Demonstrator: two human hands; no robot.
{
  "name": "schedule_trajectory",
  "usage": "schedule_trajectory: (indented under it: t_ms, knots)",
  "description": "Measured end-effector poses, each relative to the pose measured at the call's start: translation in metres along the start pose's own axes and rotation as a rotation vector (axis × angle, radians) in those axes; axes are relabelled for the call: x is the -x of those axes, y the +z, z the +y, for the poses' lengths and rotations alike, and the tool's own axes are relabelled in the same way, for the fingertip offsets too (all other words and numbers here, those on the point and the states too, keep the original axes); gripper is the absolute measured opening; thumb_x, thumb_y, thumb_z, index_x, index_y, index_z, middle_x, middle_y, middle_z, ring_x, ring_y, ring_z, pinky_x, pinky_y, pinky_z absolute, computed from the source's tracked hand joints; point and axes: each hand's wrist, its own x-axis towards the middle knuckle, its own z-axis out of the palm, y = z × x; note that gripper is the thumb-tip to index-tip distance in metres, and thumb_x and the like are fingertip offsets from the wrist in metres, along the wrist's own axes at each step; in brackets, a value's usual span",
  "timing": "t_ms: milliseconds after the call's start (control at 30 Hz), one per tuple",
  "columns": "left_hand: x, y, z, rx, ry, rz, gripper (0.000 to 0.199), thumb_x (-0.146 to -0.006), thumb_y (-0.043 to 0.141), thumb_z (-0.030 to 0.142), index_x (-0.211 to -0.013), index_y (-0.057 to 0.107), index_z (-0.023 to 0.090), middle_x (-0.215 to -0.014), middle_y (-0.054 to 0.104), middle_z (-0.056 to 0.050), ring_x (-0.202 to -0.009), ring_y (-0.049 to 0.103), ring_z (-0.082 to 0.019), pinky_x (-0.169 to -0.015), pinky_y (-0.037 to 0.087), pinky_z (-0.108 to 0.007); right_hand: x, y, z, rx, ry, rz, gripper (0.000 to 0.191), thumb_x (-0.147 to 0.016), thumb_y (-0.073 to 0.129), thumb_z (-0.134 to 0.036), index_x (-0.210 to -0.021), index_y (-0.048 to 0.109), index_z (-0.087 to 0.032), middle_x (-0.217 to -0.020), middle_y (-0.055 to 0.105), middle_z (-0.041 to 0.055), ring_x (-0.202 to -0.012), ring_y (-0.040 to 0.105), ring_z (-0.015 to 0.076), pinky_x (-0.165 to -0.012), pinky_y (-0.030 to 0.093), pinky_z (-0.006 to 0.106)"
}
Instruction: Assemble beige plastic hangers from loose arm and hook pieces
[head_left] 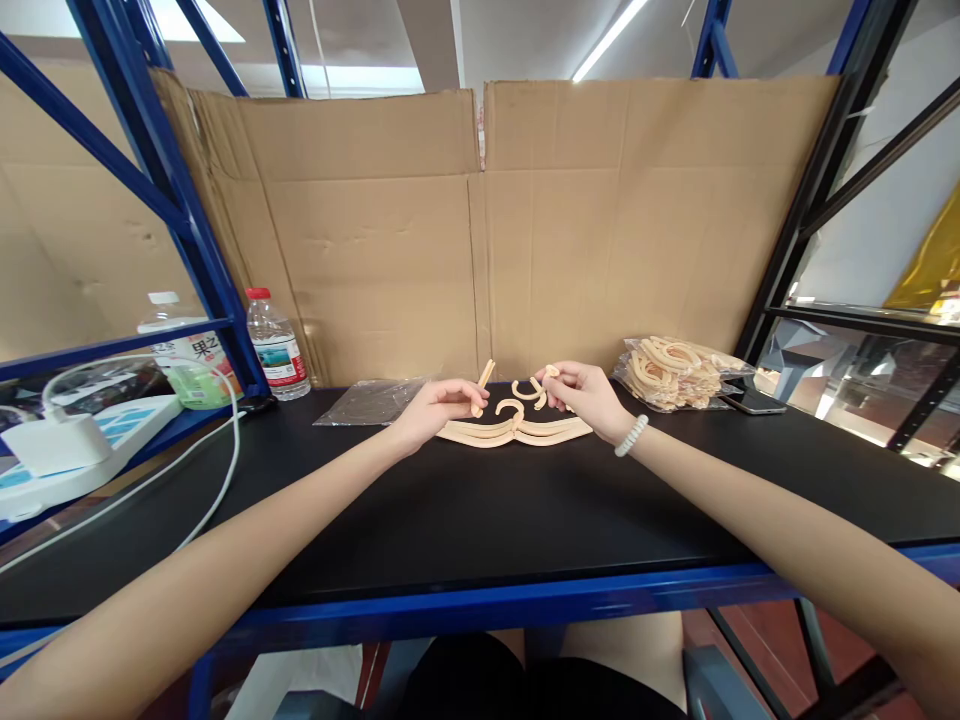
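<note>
My left hand (442, 408) is closed on a small light wooden piece (486, 375), which tilts upward between the fingertips. Pinched in my right hand (586, 395) is another pale wooden piece (552, 371), partly hidden by the fingers. Between and just below the hands, wooden hangers (487, 434) lie together on the black tabletop (480, 520), with a curved hook (510, 405) at their middle. Behind that hook, loose curved wooden pieces (525, 394) lie near my right fingertips.
A clear bag of wooden pieces (671, 372) and a phone (754, 402) lie to the right. Flat clear plastic (371, 402) is left of centre. A red-capped bottle (277, 350), power strip (142, 430) and white cable (232, 460) are at left. Cardboard (375, 240) stands behind.
</note>
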Motion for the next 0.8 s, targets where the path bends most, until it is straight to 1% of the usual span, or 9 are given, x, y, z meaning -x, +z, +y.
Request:
schedule_trajectory:
  t_ms: [100,167,233,400,467,533,633,700,800]
  knots:
    - [0.012,0.011,0.002,0.106,-0.051,0.010,0.011,-0.069,0.070,0.023,-0.074,0.068,0.014,-0.099,0.067,-0.009,-0.093,0.063,-0.022,-0.086,0.047,-0.037,0.020,0.004,-0.010,-0.144,0.099,-0.012,0.030,-0.075,0.066,-0.040,-0.089,0.065,-0.014,-0.055,0.054,-0.0034,-0.052,0.047,0.0086,-0.052,0.040,0.024]
    - [0.015,0.017,-0.001,0.116,-0.071,0.029,0.013,-0.070,0.071,0.025,-0.077,0.068,0.014,-0.090,0.068,-0.008,-0.083,0.064,-0.019,-0.079,0.048,-0.033,0.024,0.007,-0.013,-0.199,0.134,-0.006,0.030,-0.073,0.068,-0.039,-0.089,0.065,-0.014,-0.056,0.056,-0.0023,-0.053,0.048,0.0086,-0.053,0.041,0.024]
    - [0.016,0.021,-0.005,0.108,-0.066,0.056,0.016,-0.070,0.075,0.026,-0.078,0.067,0.014,-0.083,0.068,-0.006,-0.078,0.064,-0.017,-0.077,0.048,-0.031,0.024,0.010,-0.015,-0.236,0.158,-0.001,0.030,-0.072,0.070,-0.038,-0.089,0.066,-0.014,-0.062,0.061,0.0002,-0.056,0.052,0.0095,-0.054,0.043,0.024]
    - [0.018,0.025,-0.007,0.303,-0.143,0.085,0.021,-0.070,0.078,0.024,-0.081,0.062,0.014,-0.078,0.069,-0.005,-0.088,0.067,-0.019,-0.090,0.047,-0.033,0.024,0.010,-0.014,-0.304,0.233,-0.029,0.028,-0.069,0.072,-0.035,-0.090,0.068,-0.016,-0.080,0.069,0.0061,-0.069,0.059,0.0124,-0.057,0.046,0.024]
    - [0.020,0.027,-0.004,0.357,-0.180,0.063,0.019,-0.073,0.075,0.021,-0.085,0.062,0.014,-0.083,0.069,-0.005,-0.090,0.068,-0.019,-0.095,0.046,-0.035,0.026,0.009,-0.015,-0.329,0.237,-0.037,0.026,-0.068,0.072,-0.031,-0.090,0.070,-0.017,-0.083,0.070,0.0064,-0.072,0.059,0.0132,-0.058,0.047,0.024]
    - [0.022,0.030,-0.002,0.397,-0.205,0.034,0.018,-0.075,0.072,0.016,-0.089,0.061,0.014,-0.094,0.068,-0.006,-0.092,0.068,-0.020,-0.097,0.045,-0.037,0.027,0.008,-0.016,-0.353,0.227,-0.042,0.025,-0.068,0.071,-0.028,-0.091,0.071,-0.018,-0.087,0.070,0.0067,-0.074,0.060,0.0141,-0.059,0.048,0.025]
    - [0.025,0.036,0.001,0.428,-0.268,-0.011,0.032,-0.076,0.068,0.008,-0.104,0.058,0.018,-0.109,0.065,-0.009,-0.089,0.069,-0.021,-0.098,0.045,-0.043,0.028,0.009,-0.019,-0.373,0.213,-0.058,0.022,-0.072,0.068,-0.029,-0.091,0.072,-0.019,-0.094,0.069,0.0074,-0.078,0.061,0.0153,-0.061,0.050,0.026]
    - [0.026,0.040,0.002,0.448,-0.309,-0.024,0.043,-0.077,0.065,0.004,-0.115,0.052,0.020,-0.112,0.066,-0.011,-0.091,0.070,-0.022,-0.100,0.043,-0.045,0.029,0.009,-0.021,-0.382,0.197,-0.082,0.023,-0.075,0.066,-0.031,-0.094,0.072,-0.019,-0.098,0.068,0.0076,-0.080,0.061,0.0157,-0.062,0.051,0.027]
    - [0.028,0.045,0.003,0.512,-0.321,-0.024,0.040,-0.084,0.059,0.006,-0.121,0.050,0.018,-0.113,0.067,-0.013,-0.098,0.068,-0.025,-0.103,0.040,-0.047,0.030,0.010,-0.021,-0.411,0.167,-0.114,0.024,-0.080,0.064,-0.036,-0.095,0.072,-0.019,-0.101,0.068,0.0082,-0.084,0.060,0.0164,-0.064,0.052,0.027]
